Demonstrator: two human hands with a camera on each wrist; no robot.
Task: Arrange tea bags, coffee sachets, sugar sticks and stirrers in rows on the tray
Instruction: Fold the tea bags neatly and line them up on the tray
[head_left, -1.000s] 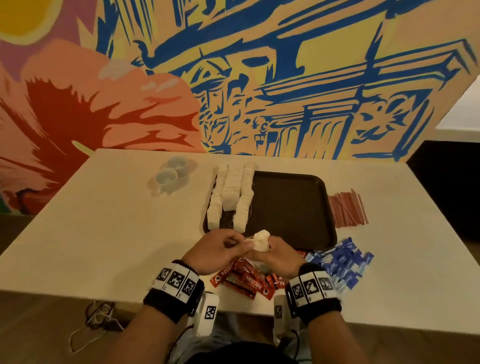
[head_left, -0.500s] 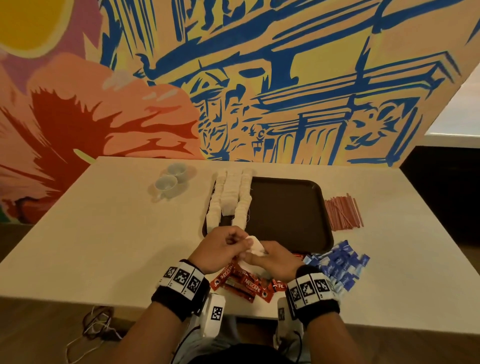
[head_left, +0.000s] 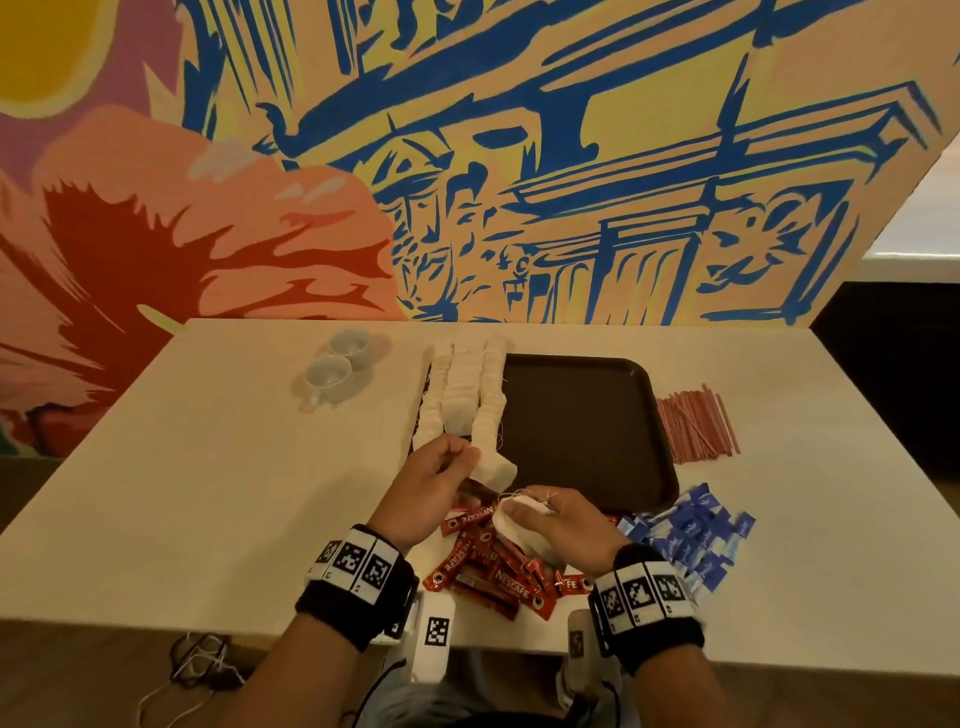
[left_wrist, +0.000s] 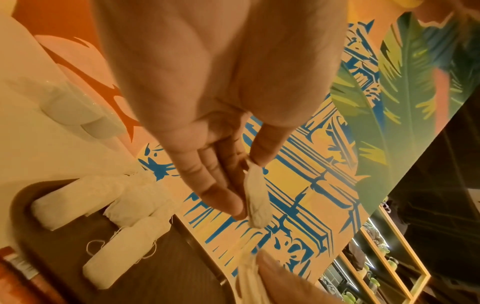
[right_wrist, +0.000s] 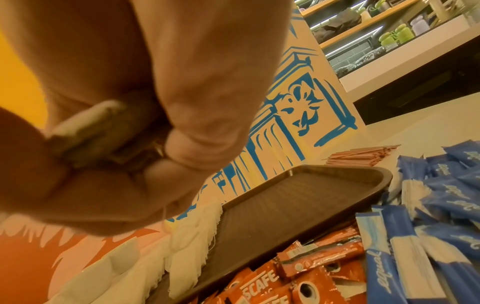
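A dark brown tray (head_left: 587, 431) lies mid-table with rows of white tea bags (head_left: 467, 395) along its left side. My left hand (head_left: 441, 480) pinches one white tea bag (head_left: 493, 470) between thumb and fingers just above the tray's near left corner; the left wrist view shows that tea bag (left_wrist: 255, 197) hanging from the fingertips. My right hand (head_left: 550, 519) grips a small bunch of tea bags (head_left: 514, 517) with trailing strings, held over the red coffee sachets (head_left: 493, 566). In the right wrist view, the tea bags (right_wrist: 85, 127) sit inside curled fingers.
Blue sugar sticks (head_left: 691, 535) are piled right of the sachets, near the tray's front right corner. Red stirrers (head_left: 696, 426) lie in a bundle right of the tray. Two white cups (head_left: 337, 364) stand at the back left. A painted wall rises behind the table.
My hands have drawn apart: the left one has pulled a single tea bag out of the bunch and lifted it toward the tray's near left corner, while the right keeps the remainder.
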